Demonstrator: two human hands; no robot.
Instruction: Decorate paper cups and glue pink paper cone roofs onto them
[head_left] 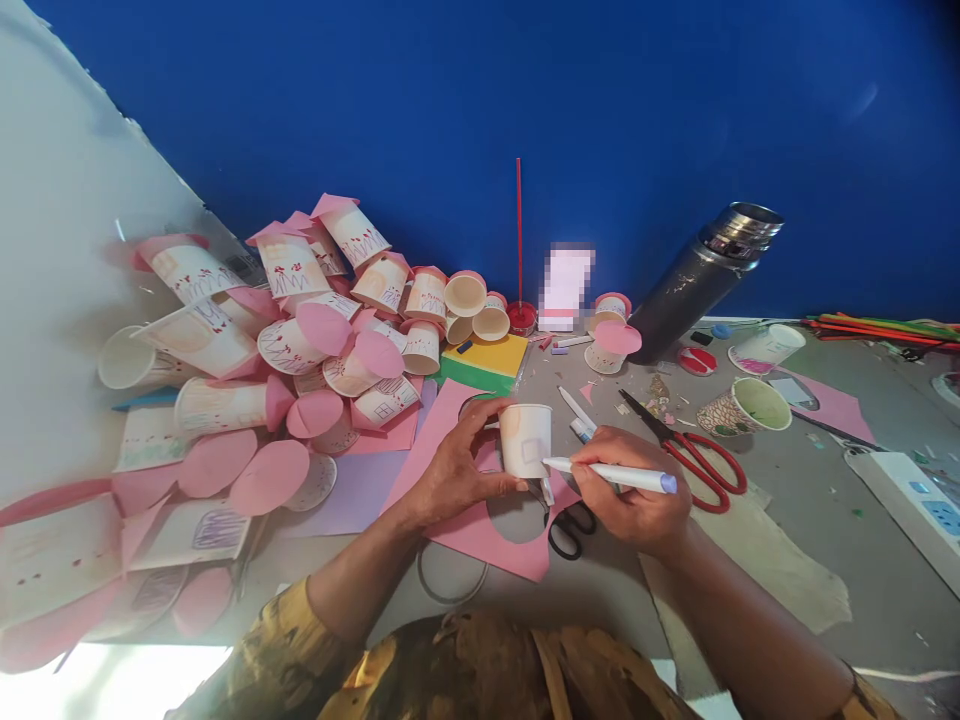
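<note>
My left hand (pixel 454 468) is wrapped round a small white paper cup (pixel 525 438), held upside down just above the table. A faint square is drawn on the cup's side. My right hand (pixel 630 490) pinches a white marker pen (pixel 611 474) with a purple cap end. Its tip touches the cup's lower side. Under both hands lies a pink paper sheet (pixel 480 530) with a round hole cut out of it. Black-handled scissors (pixel 570 528) lie just below the cup.
A heap of decorated paper cups with pink paper cones (pixel 300 330) fills the left. Red-handled scissors (pixel 694 450) lie at the right. A dark steel flask (pixel 705 275) stands behind them. Loose cups (pixel 744 406), a yellow and green pad (pixel 487 362) and a white power strip (pixel 911 495) are spread around.
</note>
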